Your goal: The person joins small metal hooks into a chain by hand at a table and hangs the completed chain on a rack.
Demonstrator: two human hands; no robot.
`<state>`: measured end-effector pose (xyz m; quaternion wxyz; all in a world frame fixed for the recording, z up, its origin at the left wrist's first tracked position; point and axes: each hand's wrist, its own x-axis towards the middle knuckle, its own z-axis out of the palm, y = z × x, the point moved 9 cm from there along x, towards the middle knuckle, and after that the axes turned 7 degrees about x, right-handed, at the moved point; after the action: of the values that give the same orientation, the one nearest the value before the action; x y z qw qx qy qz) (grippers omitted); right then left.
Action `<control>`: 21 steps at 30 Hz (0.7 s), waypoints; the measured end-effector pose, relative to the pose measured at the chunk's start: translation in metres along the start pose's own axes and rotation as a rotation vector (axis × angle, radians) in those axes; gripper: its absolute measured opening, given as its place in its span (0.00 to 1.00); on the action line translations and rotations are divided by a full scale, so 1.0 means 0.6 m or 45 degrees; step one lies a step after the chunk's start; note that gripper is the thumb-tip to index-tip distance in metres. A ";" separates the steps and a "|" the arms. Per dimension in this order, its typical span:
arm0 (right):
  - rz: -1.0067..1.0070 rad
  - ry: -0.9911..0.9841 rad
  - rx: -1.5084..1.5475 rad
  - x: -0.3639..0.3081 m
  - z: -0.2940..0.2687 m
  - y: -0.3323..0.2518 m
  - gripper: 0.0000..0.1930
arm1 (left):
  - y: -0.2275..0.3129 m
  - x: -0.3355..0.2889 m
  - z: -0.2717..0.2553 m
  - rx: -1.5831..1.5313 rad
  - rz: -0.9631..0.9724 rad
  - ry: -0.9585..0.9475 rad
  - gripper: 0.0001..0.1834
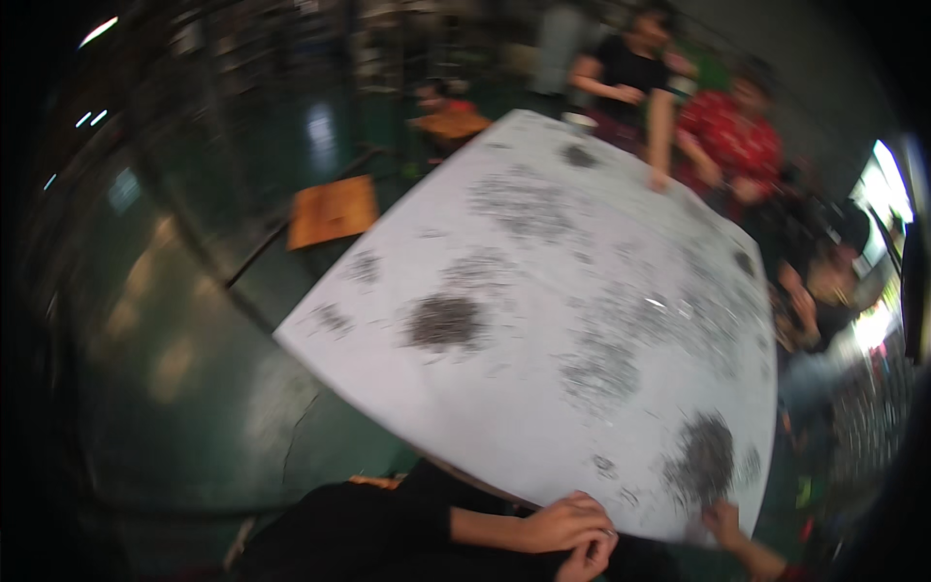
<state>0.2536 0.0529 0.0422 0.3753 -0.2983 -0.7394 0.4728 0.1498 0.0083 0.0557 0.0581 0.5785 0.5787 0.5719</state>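
At the near edge of the white-topped table (pixel 407 388), my left hand (pixel 562 524) reaches in from a black sleeve, its fingers curled. My right hand (pixel 586 560) is just below it, close against the left fingertips, and its fingers look bent too. Whatever the two hands hold between them is too small and blurred to make out. A dense pile of small dark thin pieces (pixel 706 456) lies to the right of my hands. A small loose cluster of the same pieces (pixel 603 468) is nearer to them.
Another person's hand (pixel 722 522) touches the near right pile. A second dark pile (pixel 446 322) lies at the left, with scattered pieces (pixel 524 206) across the tabletop. Several people sit along the far and right sides, one in a red top (pixel 732 136). A wooden stool (pixel 333 210) stands left.
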 end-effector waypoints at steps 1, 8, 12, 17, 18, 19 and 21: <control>0.029 -0.049 -0.005 0.001 0.009 0.005 0.06 | 0.009 0.003 -0.018 0.027 0.024 0.007 0.10; 0.036 0.145 0.055 0.002 -0.012 0.034 0.04 | -0.001 0.023 0.001 -0.002 -0.066 -0.185 0.09; 0.047 0.162 0.051 -0.008 -0.018 0.044 0.04 | -0.007 0.021 0.012 -0.050 -0.025 -0.228 0.09; 0.054 0.132 0.050 -0.007 -0.017 0.052 0.05 | -0.016 0.015 0.020 -0.069 -0.057 -0.282 0.09; 0.048 0.128 0.061 -0.006 -0.016 0.053 0.05 | -0.017 0.016 0.019 -0.070 -0.063 -0.280 0.09; 0.046 0.128 0.070 -0.006 -0.016 0.054 0.05 | -0.017 0.016 0.019 -0.071 -0.069 -0.284 0.09; 0.067 0.123 0.040 -0.004 -0.015 0.054 0.06 | -0.019 0.019 0.019 -0.076 -0.080 -0.297 0.09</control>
<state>0.2653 0.0675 0.0145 0.4025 -0.3343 -0.7048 0.4791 0.1476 0.0269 0.0505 0.1600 0.6209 0.5685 0.5155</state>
